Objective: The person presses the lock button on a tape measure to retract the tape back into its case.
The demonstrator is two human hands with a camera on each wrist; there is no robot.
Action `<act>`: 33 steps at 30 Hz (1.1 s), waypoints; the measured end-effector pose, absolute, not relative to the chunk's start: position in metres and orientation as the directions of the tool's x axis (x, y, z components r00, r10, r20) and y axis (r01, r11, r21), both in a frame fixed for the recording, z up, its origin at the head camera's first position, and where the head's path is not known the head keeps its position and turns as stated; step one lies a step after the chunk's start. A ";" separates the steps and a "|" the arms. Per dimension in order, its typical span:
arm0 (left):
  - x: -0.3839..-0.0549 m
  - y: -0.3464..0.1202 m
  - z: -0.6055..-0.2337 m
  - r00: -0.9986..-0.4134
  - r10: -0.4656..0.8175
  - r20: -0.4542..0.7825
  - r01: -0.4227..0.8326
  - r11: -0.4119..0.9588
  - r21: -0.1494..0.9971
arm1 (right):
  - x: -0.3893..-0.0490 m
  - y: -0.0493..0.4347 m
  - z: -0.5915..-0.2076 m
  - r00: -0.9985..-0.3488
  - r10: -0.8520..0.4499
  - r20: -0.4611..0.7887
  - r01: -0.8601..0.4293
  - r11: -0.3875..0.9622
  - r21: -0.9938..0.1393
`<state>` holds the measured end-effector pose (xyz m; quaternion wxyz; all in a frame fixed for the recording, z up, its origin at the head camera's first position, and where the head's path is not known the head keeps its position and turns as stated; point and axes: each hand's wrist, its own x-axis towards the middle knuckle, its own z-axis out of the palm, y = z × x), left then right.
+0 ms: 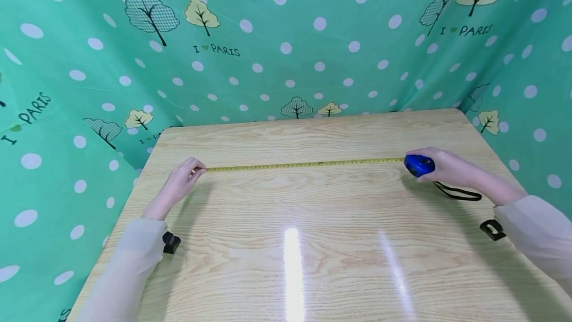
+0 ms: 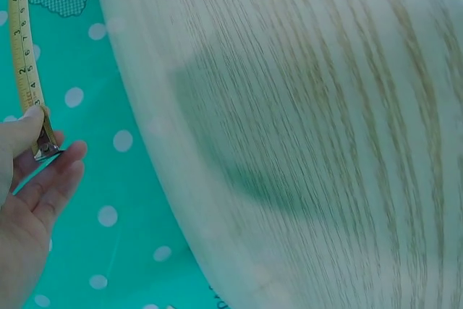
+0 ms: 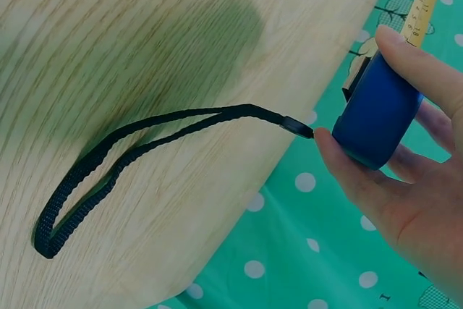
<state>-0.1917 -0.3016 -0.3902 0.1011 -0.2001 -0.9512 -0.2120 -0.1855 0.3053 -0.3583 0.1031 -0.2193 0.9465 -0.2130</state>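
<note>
Hands, 2: L hand (image 1: 180, 183) pinching yellow blade (image 1: 304, 164) at its end; R hand (image 1: 451, 168) gripping blue tape-measure case (image 1: 419, 165). Blade extended betw. hands. Blk strap (image 3: 246, 111), qty 1, looped, trailing from case beside R hand. Wood tabletop (image 1: 250, 212) below both.

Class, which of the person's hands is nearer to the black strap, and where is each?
Right. The right hand grips the blue case that the black strap trails from; the left hand is across the table, pinching the other end of the yellow tape.
</note>
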 end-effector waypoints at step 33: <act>-0.193 -0.283 -0.389 -0.880 0.383 0.281 0.469 0.794 0.388 | -0.187 0.294 -0.360 -0.879 -0.468 -0.089 -0.372 0.792 -0.485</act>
